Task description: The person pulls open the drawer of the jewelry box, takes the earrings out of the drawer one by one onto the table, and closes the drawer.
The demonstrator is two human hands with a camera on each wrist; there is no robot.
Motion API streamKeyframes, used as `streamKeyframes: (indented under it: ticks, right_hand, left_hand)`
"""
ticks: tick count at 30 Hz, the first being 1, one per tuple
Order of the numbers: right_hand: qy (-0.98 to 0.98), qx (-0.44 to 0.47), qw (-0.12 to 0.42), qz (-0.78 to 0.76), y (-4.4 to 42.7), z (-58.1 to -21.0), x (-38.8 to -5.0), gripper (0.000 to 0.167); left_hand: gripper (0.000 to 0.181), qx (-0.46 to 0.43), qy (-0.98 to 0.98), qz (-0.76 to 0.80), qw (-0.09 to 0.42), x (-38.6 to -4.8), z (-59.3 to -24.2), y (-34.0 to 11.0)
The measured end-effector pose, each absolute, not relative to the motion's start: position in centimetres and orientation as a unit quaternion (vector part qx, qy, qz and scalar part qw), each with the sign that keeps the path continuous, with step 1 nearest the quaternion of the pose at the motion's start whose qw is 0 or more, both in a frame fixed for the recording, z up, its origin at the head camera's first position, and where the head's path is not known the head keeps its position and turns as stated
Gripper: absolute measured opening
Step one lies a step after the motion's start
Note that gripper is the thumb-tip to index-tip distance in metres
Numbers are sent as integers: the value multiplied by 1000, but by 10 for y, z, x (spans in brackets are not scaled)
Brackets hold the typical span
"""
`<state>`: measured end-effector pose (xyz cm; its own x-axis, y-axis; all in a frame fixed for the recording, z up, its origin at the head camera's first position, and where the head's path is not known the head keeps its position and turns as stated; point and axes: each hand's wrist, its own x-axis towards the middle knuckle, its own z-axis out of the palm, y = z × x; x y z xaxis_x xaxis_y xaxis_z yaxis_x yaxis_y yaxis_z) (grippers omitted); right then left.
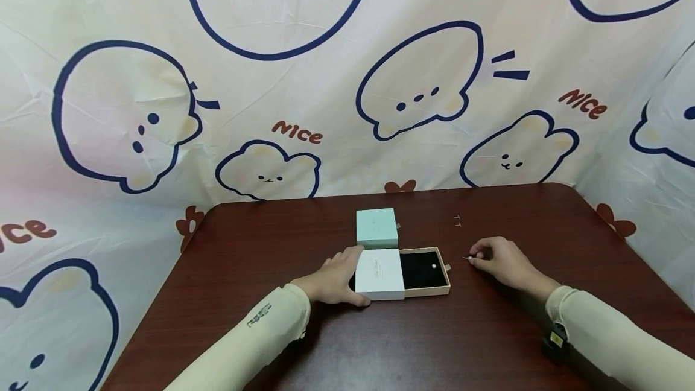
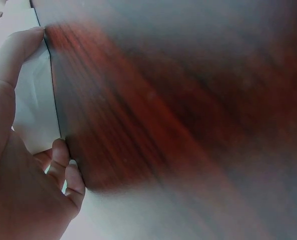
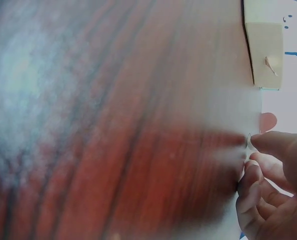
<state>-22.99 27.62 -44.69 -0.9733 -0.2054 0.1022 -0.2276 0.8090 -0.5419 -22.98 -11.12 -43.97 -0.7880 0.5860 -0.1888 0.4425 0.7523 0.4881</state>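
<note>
A white jewelry box lies on the table with its drawer slid out to the right. Inside the drawer a black pad carries one small white pearl stud. My left hand holds the white sleeve at its left end, thumb on the near side and fingers on the far side. Right of the drawer, my right hand pinches a tiny silver stud earring between thumb and index finger, just above the table. Its detail is too small to make out.
A mint-green box stands directly behind the white one. Two tiny stud-like pieces lie farther back on the right. The dark wooden table ends at a printed cloth hanging behind and at the sides.
</note>
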Motion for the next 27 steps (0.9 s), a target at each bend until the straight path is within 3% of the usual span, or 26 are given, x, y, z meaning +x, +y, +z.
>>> streamKeyframes:
  ticks: [27]
  right_hand:
    - [-951, 121, 27, 282, 275, -440, -229, 6]
  left_hand:
    - [113, 283, 918, 222, 169, -230, -441, -112]
